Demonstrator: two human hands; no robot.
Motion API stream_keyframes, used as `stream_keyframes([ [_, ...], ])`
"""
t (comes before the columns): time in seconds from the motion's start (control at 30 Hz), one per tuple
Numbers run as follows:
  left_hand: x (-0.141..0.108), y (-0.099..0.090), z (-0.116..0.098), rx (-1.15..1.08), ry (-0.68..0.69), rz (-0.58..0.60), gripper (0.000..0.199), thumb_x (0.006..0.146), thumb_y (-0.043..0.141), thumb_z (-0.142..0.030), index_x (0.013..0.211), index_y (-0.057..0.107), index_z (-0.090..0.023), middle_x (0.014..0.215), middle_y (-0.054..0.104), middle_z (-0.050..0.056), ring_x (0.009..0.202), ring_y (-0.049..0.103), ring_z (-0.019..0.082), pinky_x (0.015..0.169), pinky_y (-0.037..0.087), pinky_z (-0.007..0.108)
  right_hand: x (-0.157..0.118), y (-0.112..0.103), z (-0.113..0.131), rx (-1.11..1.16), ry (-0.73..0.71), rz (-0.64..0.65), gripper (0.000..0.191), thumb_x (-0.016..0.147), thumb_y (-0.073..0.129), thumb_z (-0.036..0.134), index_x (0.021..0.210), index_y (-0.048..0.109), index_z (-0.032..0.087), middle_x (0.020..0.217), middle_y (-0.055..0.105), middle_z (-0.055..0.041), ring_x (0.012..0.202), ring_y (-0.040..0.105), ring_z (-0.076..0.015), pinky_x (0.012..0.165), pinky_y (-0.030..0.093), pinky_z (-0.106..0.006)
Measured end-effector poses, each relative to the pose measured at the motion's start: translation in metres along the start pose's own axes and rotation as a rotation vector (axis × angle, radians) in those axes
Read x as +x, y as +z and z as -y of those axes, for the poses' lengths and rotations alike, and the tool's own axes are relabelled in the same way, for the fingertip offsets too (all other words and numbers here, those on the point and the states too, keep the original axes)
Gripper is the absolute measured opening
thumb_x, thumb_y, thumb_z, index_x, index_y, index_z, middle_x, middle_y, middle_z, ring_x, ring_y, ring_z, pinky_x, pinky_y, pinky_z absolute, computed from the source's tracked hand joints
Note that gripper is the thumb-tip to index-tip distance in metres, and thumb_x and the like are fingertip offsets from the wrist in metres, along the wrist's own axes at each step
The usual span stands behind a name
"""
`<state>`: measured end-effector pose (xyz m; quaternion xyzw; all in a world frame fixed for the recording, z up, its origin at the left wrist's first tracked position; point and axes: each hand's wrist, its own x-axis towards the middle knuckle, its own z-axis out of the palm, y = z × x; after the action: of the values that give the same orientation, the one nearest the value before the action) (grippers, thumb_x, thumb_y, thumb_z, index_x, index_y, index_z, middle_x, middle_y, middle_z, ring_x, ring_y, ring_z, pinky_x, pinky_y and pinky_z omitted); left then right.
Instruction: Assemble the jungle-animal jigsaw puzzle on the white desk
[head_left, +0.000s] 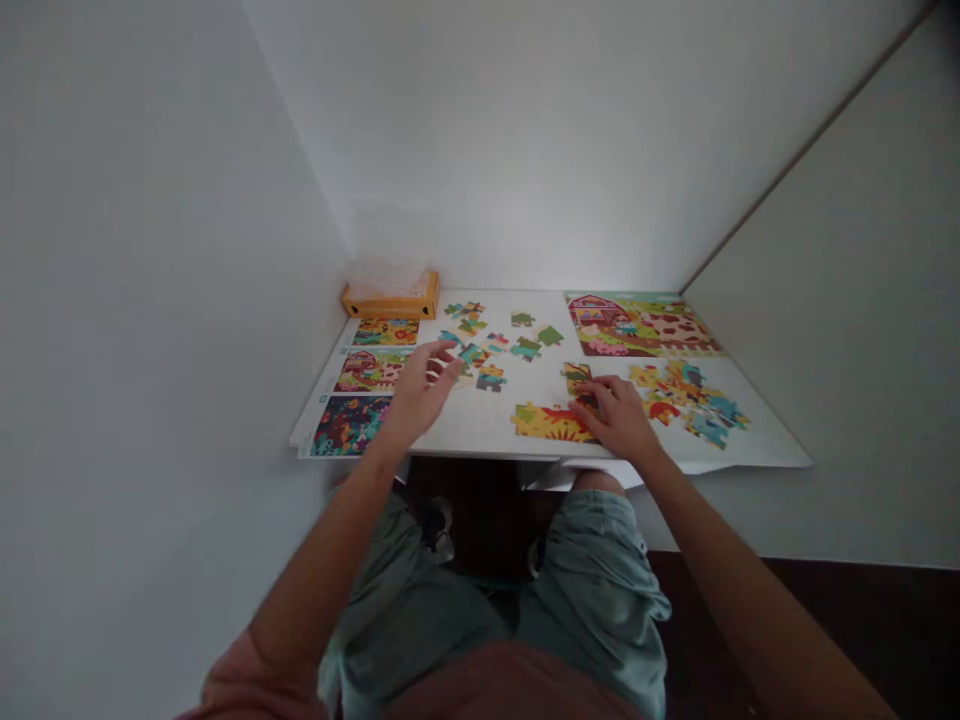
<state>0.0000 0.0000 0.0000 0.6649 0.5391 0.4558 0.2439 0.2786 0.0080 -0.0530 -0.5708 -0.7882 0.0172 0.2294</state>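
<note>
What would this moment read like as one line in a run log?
left hand: nearest loose jigsaw pieces | right hand: on a jigsaw piece, beside joined yellow-red pieces | nearby: barn picture

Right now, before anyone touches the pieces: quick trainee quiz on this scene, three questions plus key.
1. What sits at the far left corner of the white table?
A. An orange tray
B. A coffee mug
C. A pair of scissors

2. True or false: the barn puzzle lies at the far right of the table, beyond the right hand.

3. Which hand is nearer the three printed picture cards along the left edge?

Key:
1. A, the orange tray
2. True
3. The left hand
</note>
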Motion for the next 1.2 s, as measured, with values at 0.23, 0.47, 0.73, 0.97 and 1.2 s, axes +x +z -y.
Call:
stream_keyframes([
  [0.23, 0.099, 0.029, 0.082, 0.311, -0.014, -0.003, 0.031, 0.066, 0.053, -0.034, 0.088, 0.044, -0.014, 0.085, 0.043, 0.004, 0.071, 0.037, 0.012, 0.069, 0.028, 0.029, 0.007, -0.001, -0.003, 0.085, 0.005, 0.009, 0.026, 0.07, 0.035, 0.044, 0.097, 0.035, 0.044, 0.1, 0.043, 0.003, 0.092, 0.038, -0.024, 0.081, 0.029, -0.043],
  [0.47, 0.148, 0.067, 0.108, 0.39, -0.094, 0.0, 0.042, 0.053, 0.063, -0.036, 0.077, 0.042, -0.007, 0.084, 0.036, 0.005, 0.074, 0.031, 0.011, 0.071, 0.024, 0.027, 0.012, 0.002, -0.01, 0.081, 0.029, 0.051, 0.028, 0.07, 0.036, 0.045, 0.098, 0.034, 0.044, 0.101, 0.042, 0.0032, 0.093, 0.037, -0.0233, 0.082, 0.03, -0.041],
  [0.73, 0.15, 0.072, 0.122, 0.325, -0.127, 0.093, 0.049, 0.046, 0.068, -0.029, 0.081, 0.041, -0.008, 0.067, 0.042, -0.001, 0.06, 0.033, 0.007, 0.059, 0.029, 0.024, 0.01, 0.003, -0.013, 0.09, 0.036, 0.035, 0.027, 0.069, 0.038, 0.044, 0.096, 0.037, 0.04, 0.1, 0.043, 0.0012, 0.093, 0.037, -0.0233, 0.082, 0.03, -0.041],
  [0.97, 0.123, 0.052, 0.082, 0.169, -0.059, 0.031, 0.039, 0.072, 0.047, -0.019, 0.106, 0.029, -0.018, 0.08, 0.045, 0.002, 0.063, 0.043, 0.007, 0.058, 0.035, 0.023, 0.008, 0.004, -0.012, 0.067, 0.019, 0.002, 0.029, 0.069, 0.039, 0.045, 0.097, 0.036, 0.041, 0.098, 0.043, 0.0015, 0.091, 0.038, -0.0237, 0.079, 0.03, -0.042],
  [1.2, 0.023, 0.015, 0.045, -0.224, -0.063, 0.09, 0.038, 0.076, 0.039, -0.02, 0.111, 0.027, -0.027, 0.084, 0.043, 0.001, 0.065, 0.049, 0.008, 0.062, 0.042, 0.026, 0.002, 0.007, -0.011, 0.016, -0.015, -0.005, 0.031, 0.07, 0.039, 0.042, 0.099, 0.041, 0.031, 0.098, 0.041, -0.0045, 0.091, 0.036, -0.0249, 0.079, 0.027, -0.041],
])
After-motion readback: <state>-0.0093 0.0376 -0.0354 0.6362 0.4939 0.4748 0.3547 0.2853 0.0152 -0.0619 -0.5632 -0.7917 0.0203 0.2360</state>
